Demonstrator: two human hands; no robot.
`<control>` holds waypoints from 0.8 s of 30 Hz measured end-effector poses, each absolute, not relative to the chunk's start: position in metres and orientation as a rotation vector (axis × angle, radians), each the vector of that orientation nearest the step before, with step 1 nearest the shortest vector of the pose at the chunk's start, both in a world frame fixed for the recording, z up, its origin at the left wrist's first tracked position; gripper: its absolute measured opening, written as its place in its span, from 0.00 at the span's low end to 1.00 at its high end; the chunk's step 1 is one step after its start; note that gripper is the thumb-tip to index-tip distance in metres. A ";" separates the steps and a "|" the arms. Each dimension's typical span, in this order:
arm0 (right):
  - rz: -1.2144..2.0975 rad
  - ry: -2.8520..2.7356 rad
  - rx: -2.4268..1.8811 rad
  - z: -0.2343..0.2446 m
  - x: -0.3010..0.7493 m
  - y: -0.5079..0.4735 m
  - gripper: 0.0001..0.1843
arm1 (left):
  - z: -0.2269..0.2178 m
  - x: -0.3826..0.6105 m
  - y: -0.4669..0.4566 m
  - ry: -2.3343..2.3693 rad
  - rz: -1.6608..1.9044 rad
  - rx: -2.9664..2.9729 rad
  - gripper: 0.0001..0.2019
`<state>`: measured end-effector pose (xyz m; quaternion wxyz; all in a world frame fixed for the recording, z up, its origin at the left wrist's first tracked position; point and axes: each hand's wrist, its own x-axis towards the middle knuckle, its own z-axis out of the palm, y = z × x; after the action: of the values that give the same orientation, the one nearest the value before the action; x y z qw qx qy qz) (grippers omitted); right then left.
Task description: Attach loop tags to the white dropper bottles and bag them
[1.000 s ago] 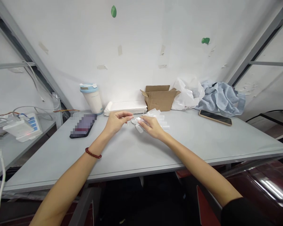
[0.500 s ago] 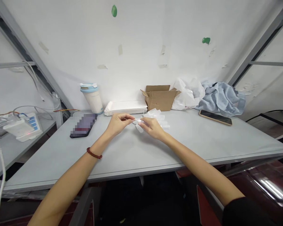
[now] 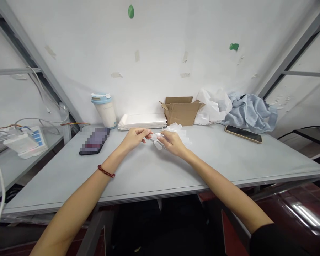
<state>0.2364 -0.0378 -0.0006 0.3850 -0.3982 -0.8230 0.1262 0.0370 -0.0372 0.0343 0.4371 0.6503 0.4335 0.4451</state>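
Note:
Both my hands meet over the middle of the grey table (image 3: 149, 170). My right hand (image 3: 173, 143) pinches a small whitish, partly clear piece (image 3: 157, 144) that hangs below its fingertips; its exact kind is too small to make out. My left hand (image 3: 136, 138), with a beaded bracelet on the wrist, is closed in a pinch at the left side of that piece. What lies between its fingertips is too fine to name. Behind my right hand lie several clear plastic pieces (image 3: 179, 131), partly hidden by it.
At the back stand a white-and-blue cup (image 3: 106, 112), a stack of white envelopes (image 3: 142, 121), an open cardboard box (image 3: 181, 113), a white plastic bag (image 3: 212, 106) and a crumpled blue cloth (image 3: 250, 110). Phones lie left (image 3: 94, 141) and right (image 3: 243, 134). Cables (image 3: 40, 122) run at far left.
My left fingers have bent and shifted slightly at the small piece. My right hand stays almost in place, still pinching it. The objects on the table have not moved.

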 end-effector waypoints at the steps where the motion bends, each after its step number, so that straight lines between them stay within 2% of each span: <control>1: 0.327 -2.101 -1.011 0.000 0.237 -0.038 0.20 | 0.034 0.037 -0.038 1.082 1.092 1.639 0.18; 10: 0.341 -2.146 -1.020 -0.009 0.234 -0.038 0.17 | 0.026 0.040 -0.037 1.066 1.045 1.555 0.13; 17: 0.306 -2.148 -1.032 -0.014 0.233 -0.039 0.12 | 0.024 0.043 -0.042 1.067 1.048 1.578 0.13; 24: 0.322 -2.153 -1.054 -0.017 0.233 -0.036 0.13 | 0.020 0.045 -0.039 1.094 1.044 1.615 0.15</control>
<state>0.2329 -0.0362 -0.0168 0.3534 -0.4077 -0.8327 0.1246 0.0451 -0.0391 0.0202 0.4479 0.6527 0.4419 0.4220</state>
